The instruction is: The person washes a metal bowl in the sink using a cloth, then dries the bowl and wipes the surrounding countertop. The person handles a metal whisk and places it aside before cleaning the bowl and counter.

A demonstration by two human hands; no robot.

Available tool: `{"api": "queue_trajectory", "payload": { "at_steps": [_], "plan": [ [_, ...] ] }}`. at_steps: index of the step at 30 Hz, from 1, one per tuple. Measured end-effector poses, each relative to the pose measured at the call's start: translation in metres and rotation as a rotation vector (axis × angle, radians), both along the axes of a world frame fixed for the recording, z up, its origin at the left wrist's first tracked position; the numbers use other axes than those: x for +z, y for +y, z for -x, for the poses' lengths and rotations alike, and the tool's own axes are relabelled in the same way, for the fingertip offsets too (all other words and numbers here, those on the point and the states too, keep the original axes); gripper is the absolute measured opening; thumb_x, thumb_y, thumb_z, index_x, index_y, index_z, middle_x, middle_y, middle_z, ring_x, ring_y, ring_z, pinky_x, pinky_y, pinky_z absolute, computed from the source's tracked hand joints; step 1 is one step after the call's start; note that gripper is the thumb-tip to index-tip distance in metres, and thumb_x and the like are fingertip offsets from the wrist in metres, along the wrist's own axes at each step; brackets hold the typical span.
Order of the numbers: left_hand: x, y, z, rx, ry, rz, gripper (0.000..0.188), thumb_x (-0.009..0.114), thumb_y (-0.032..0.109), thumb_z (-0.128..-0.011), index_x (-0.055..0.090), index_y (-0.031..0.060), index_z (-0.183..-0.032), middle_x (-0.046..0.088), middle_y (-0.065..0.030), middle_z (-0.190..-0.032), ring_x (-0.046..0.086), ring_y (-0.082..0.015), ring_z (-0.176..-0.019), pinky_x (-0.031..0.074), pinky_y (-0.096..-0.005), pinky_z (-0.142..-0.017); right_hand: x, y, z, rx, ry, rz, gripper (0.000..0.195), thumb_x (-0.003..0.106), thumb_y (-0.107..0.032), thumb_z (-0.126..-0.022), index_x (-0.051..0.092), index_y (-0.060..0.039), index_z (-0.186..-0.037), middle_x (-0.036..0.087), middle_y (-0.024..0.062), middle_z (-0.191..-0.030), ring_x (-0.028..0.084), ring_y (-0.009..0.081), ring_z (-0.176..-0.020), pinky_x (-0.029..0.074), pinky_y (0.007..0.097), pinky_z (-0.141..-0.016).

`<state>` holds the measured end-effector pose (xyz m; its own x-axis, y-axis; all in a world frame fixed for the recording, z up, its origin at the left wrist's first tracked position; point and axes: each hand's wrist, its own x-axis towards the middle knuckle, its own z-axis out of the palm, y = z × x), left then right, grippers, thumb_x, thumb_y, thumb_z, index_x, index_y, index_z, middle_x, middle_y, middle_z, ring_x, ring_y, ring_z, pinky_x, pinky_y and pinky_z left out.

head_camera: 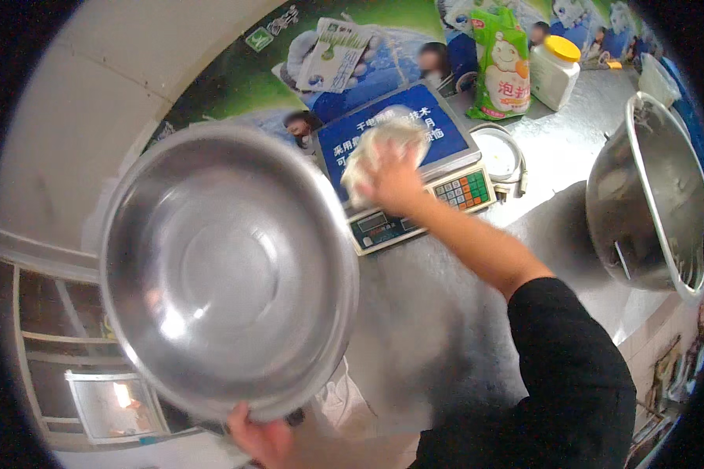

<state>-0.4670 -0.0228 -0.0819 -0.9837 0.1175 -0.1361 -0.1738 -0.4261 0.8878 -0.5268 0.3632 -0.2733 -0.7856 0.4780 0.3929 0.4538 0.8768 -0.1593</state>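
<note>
My left hand [261, 437] grips the near rim of a large stainless steel basin [229, 264], which has nothing in it and tilts towards me. Over the blue platform of a digital scale [452, 149], my right hand [390, 176] is on a whitish, blurred cloth or plastic bag [408, 132]; which of the two I cannot tell. My fingers are spread over it, and whether they grip it is unclear. The scale's keypad and display face me.
A green printed bag [501, 64] and a white jar with a yellow lid [556, 73] stand behind the scale. Beside it lie a white round item and a coiled cable [523, 167]. A deep metal mixing bowl [628, 199] stands on the steel table [540, 234] at right.
</note>
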Motion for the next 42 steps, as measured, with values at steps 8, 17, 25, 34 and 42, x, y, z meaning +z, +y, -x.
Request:
{"api": "queue_trajectory", "payload": {
  "at_steps": [8,17,25,34,42],
  "plan": [
    [-0.032,0.172,0.032,-0.431,-0.244,-0.13,0.04,0.05,0.005,-0.072,0.046,0.0052,-0.111,0.051,-0.0081,-0.11,0.05,-0.0252,-0.102,0.041,-0.0452,-0.088,-0.039,-0.013,-0.121,0.036,0.293,0.207,0.045,0.058,-0.037,-0.075,0.053,-0.013,-0.113,0.046,0.0168,-0.121,0.043,0.0317,-0.113,0.034,0.0423,-0.093],
    [-0.069,0.244,0.027,-0.613,-0.322,-0.036,0.042,0.05,0.009,-0.071,0.044,-0.0003,-0.112,0.048,-0.0145,-0.114,0.047,-0.0315,-0.103,0.041,-0.0494,-0.088,-0.063,-0.118,-0.023,-0.252,0.126,0.327,0.054,0.042,-0.032,-0.081,0.037,-0.0056,-0.127,0.027,0.0207,-0.135,0.017,0.0426,-0.126,0.008,0.055,-0.102],
    [-0.098,0.265,0.032,-0.768,-0.331,-0.046,0.047,0.049,0.016,-0.075,0.036,0.0005,-0.117,0.046,-0.0155,-0.113,0.046,-0.0346,-0.105,0.044,-0.0521,-0.083,-0.088,-0.062,-0.114,-0.038,0.041,0.608,0.034,0.048,-0.025,-0.078,0.056,-0.0126,-0.108,0.061,0.0148,-0.094,0.059,0.0296,-0.076,0.048,0.0384,-0.065],
    [-0.108,0.174,0.003,-0.771,-0.092,0.192,0.054,0.037,0.045,-0.088,0.036,0.0042,-0.123,0.047,-0.0196,-0.119,0.049,-0.0328,-0.106,0.046,-0.0467,-0.079,-0.039,-0.084,-0.274,0.276,-0.196,0.565,0.029,0.054,-0.02,-0.075,0.055,-0.0037,-0.099,0.046,0.0211,-0.117,0.044,0.0334,-0.109,0.031,0.0426,-0.096],
    [-0.16,-0.078,-0.09,-0.395,0.043,0.841,0.042,0.048,0.019,-0.087,0.038,0.0008,-0.123,0.044,-0.0171,-0.122,0.047,-0.0279,-0.108,0.042,-0.0386,-0.087,-0.073,-0.13,-0.161,0.025,-0.228,0.204,0.058,0.041,-0.046,-0.082,0.04,-0.0089,-0.127,0.017,0.0244,-0.138,0.011,0.0399,-0.129,0.006,0.0591,-0.099]
  ]
}}
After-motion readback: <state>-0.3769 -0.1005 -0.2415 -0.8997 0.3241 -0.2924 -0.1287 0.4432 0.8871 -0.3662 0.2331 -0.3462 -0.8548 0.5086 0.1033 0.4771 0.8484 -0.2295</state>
